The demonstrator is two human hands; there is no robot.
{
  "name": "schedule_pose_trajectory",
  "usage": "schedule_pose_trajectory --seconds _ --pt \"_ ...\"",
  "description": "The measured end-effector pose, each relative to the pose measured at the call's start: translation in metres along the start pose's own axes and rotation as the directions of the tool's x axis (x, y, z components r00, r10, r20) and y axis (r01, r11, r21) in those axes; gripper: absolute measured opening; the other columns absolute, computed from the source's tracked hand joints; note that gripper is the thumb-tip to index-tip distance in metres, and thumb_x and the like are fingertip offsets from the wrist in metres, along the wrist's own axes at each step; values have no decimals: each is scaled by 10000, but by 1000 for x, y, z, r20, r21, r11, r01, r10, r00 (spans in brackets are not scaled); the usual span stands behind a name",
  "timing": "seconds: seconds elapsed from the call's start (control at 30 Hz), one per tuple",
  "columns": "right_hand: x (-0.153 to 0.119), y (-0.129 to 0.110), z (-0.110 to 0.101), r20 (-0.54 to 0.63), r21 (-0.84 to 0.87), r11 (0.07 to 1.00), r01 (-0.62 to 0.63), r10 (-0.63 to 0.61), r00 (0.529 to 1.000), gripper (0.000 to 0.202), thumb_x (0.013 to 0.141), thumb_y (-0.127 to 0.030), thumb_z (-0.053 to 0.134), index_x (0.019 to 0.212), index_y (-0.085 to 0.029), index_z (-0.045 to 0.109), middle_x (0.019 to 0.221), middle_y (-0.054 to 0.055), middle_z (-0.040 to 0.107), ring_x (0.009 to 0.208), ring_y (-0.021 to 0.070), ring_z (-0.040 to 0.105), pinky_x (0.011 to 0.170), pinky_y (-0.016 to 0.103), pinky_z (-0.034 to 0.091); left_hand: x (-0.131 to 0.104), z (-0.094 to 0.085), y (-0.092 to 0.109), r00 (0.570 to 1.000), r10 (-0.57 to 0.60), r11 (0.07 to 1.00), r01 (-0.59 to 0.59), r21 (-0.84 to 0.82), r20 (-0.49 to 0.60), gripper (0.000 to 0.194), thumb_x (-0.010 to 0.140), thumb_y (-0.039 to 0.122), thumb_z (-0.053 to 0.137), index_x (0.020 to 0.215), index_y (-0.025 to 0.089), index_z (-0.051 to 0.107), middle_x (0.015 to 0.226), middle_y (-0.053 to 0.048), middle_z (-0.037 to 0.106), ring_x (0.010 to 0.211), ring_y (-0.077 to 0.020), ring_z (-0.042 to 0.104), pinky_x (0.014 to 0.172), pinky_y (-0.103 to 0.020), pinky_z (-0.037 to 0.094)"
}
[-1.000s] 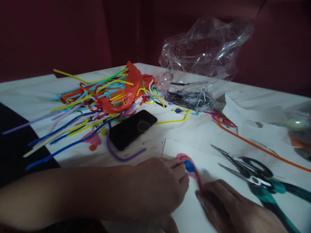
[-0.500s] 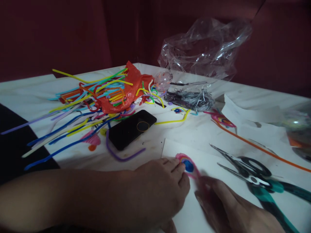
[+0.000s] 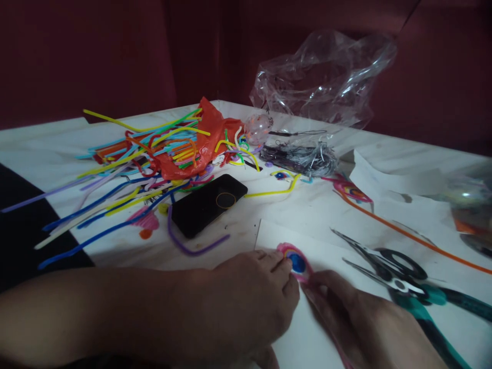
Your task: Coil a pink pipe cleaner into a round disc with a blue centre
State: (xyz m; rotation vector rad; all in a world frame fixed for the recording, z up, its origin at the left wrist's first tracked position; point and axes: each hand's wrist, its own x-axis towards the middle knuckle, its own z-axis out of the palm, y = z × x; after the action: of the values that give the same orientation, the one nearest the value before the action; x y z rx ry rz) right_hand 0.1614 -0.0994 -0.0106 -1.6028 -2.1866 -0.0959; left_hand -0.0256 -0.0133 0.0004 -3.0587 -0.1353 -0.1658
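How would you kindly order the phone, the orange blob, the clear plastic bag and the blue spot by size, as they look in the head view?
1. clear plastic bag
2. phone
3. blue spot
4. orange blob

Phone (image 3: 209, 205) glossy black. Bag (image 3: 319, 82) clear plastic, crinkled, shiny. Wrapper (image 3: 207, 143) red plastic, slightly shiny. Pipe cleaners (image 3: 73, 253) matt, fuzzy-looking. Sheet (image 3: 288, 328) matt white paper. Pliers (image 3: 369, 264) metal-jawed, dull sheen.
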Motion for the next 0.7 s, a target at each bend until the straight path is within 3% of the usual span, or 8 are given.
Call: schedule_pose_trajectory --seconds 0.1,0.27,0.47,0.7 --pt "1 1 4 -7 -20 999 -40 40 999 304 1017 -347 288 823 -241 496 517 -77 535 362 142 533 282 216 345 1 -1 0 1000 -7 1000 7 -5 20 803 795 680 466 1184 -22 503 1240 -256 528 1153 -323 496 990 -388 372" --pt "2 5 9 33 48 994 -102 100 994 278 993 -341 312 843 -244 524 540 -72 553 411 143 565 321 198 372 0 -2 -1 1000 -8 999 8 -33 7 578 844 525 523 1116 15 543 1181 -225 567 1120 -300 511 943 -379 404" --pt "1 10 9 146 122 975 -185 167 975 261 997 -377 335 843 -260 510 559 -82 543 438 131 557 355 183 390 0 0 -3 1000 5 997 -4 -72 14 616 758 600 598 1072 70 565 1179 -210 564 1091 -305 514 892 -384 433" --pt "3 9 9 128 107 982 -153 139 982 253 988 -371 355 837 -243 511 576 -67 557 432 128 556 343 188 365 -1 -3 -2 1000 -6 999 8 -49 23 631 787 563 587 1160 58 527 1244 -205 524 1161 -298 469 899 -370 431"
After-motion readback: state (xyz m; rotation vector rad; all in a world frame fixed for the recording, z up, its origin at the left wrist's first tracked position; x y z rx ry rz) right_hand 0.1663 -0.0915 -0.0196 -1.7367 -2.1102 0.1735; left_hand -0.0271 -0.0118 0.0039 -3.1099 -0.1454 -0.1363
